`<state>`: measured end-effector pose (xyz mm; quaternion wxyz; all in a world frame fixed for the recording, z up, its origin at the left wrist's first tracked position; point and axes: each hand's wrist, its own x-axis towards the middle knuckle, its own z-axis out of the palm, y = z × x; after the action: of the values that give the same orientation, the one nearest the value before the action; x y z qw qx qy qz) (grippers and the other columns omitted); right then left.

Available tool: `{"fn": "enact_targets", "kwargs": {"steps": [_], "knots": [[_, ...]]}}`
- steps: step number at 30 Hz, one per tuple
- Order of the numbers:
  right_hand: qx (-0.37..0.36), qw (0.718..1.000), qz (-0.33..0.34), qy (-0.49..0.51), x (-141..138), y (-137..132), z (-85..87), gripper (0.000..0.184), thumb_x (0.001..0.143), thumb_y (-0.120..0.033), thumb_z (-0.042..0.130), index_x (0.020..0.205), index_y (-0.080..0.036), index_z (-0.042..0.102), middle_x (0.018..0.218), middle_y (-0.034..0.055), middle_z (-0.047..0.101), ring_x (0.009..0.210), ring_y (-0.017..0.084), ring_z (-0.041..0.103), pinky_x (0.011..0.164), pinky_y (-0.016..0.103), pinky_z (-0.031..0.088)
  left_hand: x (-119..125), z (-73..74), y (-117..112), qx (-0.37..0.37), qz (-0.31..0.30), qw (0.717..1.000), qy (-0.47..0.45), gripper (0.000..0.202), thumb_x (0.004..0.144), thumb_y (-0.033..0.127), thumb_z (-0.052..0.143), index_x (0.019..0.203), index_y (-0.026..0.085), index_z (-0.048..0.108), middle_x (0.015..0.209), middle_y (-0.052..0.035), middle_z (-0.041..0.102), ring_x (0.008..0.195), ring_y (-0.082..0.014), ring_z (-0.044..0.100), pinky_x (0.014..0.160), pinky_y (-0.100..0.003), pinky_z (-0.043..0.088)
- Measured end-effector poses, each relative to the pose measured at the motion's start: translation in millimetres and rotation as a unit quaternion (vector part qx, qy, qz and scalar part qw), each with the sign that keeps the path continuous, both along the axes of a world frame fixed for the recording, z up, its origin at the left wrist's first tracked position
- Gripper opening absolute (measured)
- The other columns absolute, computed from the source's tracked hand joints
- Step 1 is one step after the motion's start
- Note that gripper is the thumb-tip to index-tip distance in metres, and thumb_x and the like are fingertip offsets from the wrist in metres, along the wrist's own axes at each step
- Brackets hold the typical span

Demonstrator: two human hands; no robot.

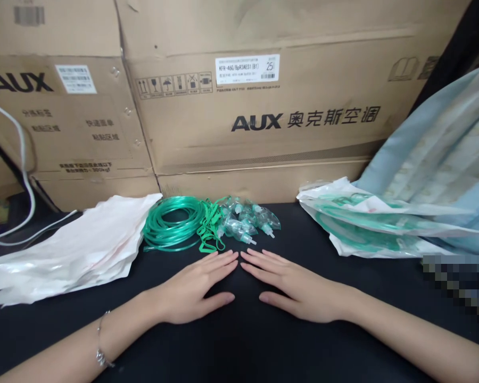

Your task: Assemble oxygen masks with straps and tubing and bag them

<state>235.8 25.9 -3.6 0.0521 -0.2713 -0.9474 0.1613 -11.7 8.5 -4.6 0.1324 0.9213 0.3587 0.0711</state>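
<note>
My left hand (195, 287) lies flat on the black table (239, 351), fingers stretched out and nothing in them. Opposite it, my right hand (297, 287) rests the same way, its fingertips close to those of the left. Just beyond the fingertips sit several clear oxygen masks (247, 221) with pale green connectors. Green elastic straps (211, 226) lie in a tangle beside them. Left of the straps is a coil of green tubing (171, 223). A stack of white pouches (80, 244) spreads out at the left.
Several filled clear-and-white packages (367, 223) with green tubing inside are piled at the right. Large cardboard boxes (263, 154) stand along the back. A white cable (27, 159) hangs at the left, and light blue fabric (387, 143) drapes at the right.
</note>
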Motion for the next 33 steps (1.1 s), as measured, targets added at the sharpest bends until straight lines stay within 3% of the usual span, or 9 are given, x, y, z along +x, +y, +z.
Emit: {"fn": "enact_targets", "kwargs": {"steps": [13, 17, 20, 23, 24, 26, 28, 31, 33], "knots": [[0.014, 1.0, 0.008, 0.001, 0, -1, -0.1, 0.053, 0.09, -0.037, 0.037, 0.138, -0.019, 0.024, 0.146, 0.0075, 0.018, 0.134, 0.021, 0.015, 0.109, 0.045, 0.014, 1, 3.0, -3, -0.002, 0.006, 1.0, 0.012, 0.057, 0.088, 0.045, 0.033, 0.137, 0.018, 0.025, 0.145, -0.0057, 0.022, 0.134, -0.0185, 0.018, 0.109, -0.04, 0.018], [0.06, 0.998, 0.01, 0.033, 0, -4, -0.9, 0.049, 0.087, -0.036, 0.043, 0.134, -0.021, 0.037, 0.142, 0.0088, 0.032, 0.131, 0.023, 0.027, 0.106, 0.044, 0.024, 0, 1.7, -2, 0.005, 0.007, 1.0, 0.014, 0.057, 0.088, 0.046, 0.033, 0.137, 0.018, 0.025, 0.145, -0.0056, 0.022, 0.134, -0.0182, 0.018, 0.109, -0.039, 0.018], [0.137, 0.971, -0.093, 0.17, 0, 8, -0.6, 0.034, 0.085, -0.031, 0.047, 0.117, -0.023, 0.054, 0.125, 0.0092, 0.05, 0.119, 0.021, 0.043, 0.1, 0.041, 0.034, 1, 0.5, -1, 0.013, 0.009, 1.0, 0.009, 0.056, 0.088, 0.046, 0.033, 0.137, 0.019, 0.028, 0.145, -0.0055, 0.024, 0.133, -0.0188, 0.02, 0.109, -0.04, 0.02], [0.132, 0.883, -0.312, 0.324, 0, 38, 0.4, 0.033, 0.078, -0.029, 0.055, 0.11, -0.019, 0.055, 0.114, 0.0113, 0.054, 0.112, 0.024, 0.047, 0.098, 0.042, 0.034, 1, 0.4, -2, 0.021, 0.008, 1.0, 0.003, 0.055, 0.087, 0.046, 0.035, 0.135, 0.018, 0.032, 0.144, -0.0063, 0.026, 0.132, -0.0194, 0.023, 0.109, -0.039, 0.021], [0.116, 0.871, -0.343, 0.333, 1, 50, 0.8, 0.039, 0.074, -0.029, 0.058, 0.11, -0.016, 0.053, 0.111, 0.0131, 0.055, 0.108, 0.026, 0.049, 0.094, 0.045, 0.037, 0, 0.7, -2, 0.022, 0.007, 1.0, 0.002, 0.055, 0.087, 0.046, 0.036, 0.135, 0.018, 0.033, 0.144, -0.0066, 0.027, 0.132, -0.0194, 0.024, 0.109, -0.039, 0.022], [0.069, 0.867, -0.364, 0.334, 6, 68, 1.9, 0.032, 0.07, -0.027, 0.061, 0.099, -0.014, 0.058, 0.085, 0.0091, 0.063, 0.082, 0.023, 0.06, 0.078, 0.041, 0.047, -2, 1.4, -2, 0.022, 0.007, 1.0, 0.0, 0.055, 0.087, 0.045, 0.036, 0.135, 0.018, 0.033, 0.144, -0.0068, 0.027, 0.132, -0.0197, 0.024, 0.109, -0.039, 0.022], [0.03, 0.864, -0.368, 0.341, 13, 74, 5.0, 0.018, 0.069, -0.023, 0.06, 0.084, -0.014, 0.061, 0.065, 0.003, 0.06, 0.062, 0.018, 0.059, 0.065, 0.035, 0.049, -4, 1.5, -3, 0.015, 0.005, 1.0, -0.014, 0.053, 0.087, 0.044, 0.038, 0.134, 0.02, 0.034, 0.143, -0.0064, 0.029, 0.132, -0.0203, 0.025, 0.108, -0.04, 0.022], [-0.001, 0.85, -0.364, 0.38, 19, 61, 14.2, 0.014, 0.072, -0.023, 0.055, 0.081, -0.014, 0.059, 0.06, -0.0004, 0.056, 0.055, 0.013, 0.057, 0.06, 0.028, 0.049, 2, -0.2, -3, -0.01, 0.002, 0.995, -0.098, 0.048, 0.085, 0.039, 0.046, 0.13, 0.024, 0.041, 0.141, -0.0048, 0.034, 0.129, -0.0213, 0.03, 0.107, -0.042, 0.024], [-0.021, 0.846, -0.344, 0.408, 13, 43, 19.7, 0.02, 0.075, -0.028, 0.053, 0.088, -0.014, 0.058, 0.064, -0.0005, 0.056, 0.057, 0.012, 0.058, 0.059, 0.026, 0.049, 14, -2.3, -1, -0.065, 0.025, 0.973, -0.222, 0.046, 0.083, 0.034, 0.051, 0.127, 0.024, 0.044, 0.138, -0.0056, 0.039, 0.126, -0.0215, 0.036, 0.106, -0.041, 0.027]]}}
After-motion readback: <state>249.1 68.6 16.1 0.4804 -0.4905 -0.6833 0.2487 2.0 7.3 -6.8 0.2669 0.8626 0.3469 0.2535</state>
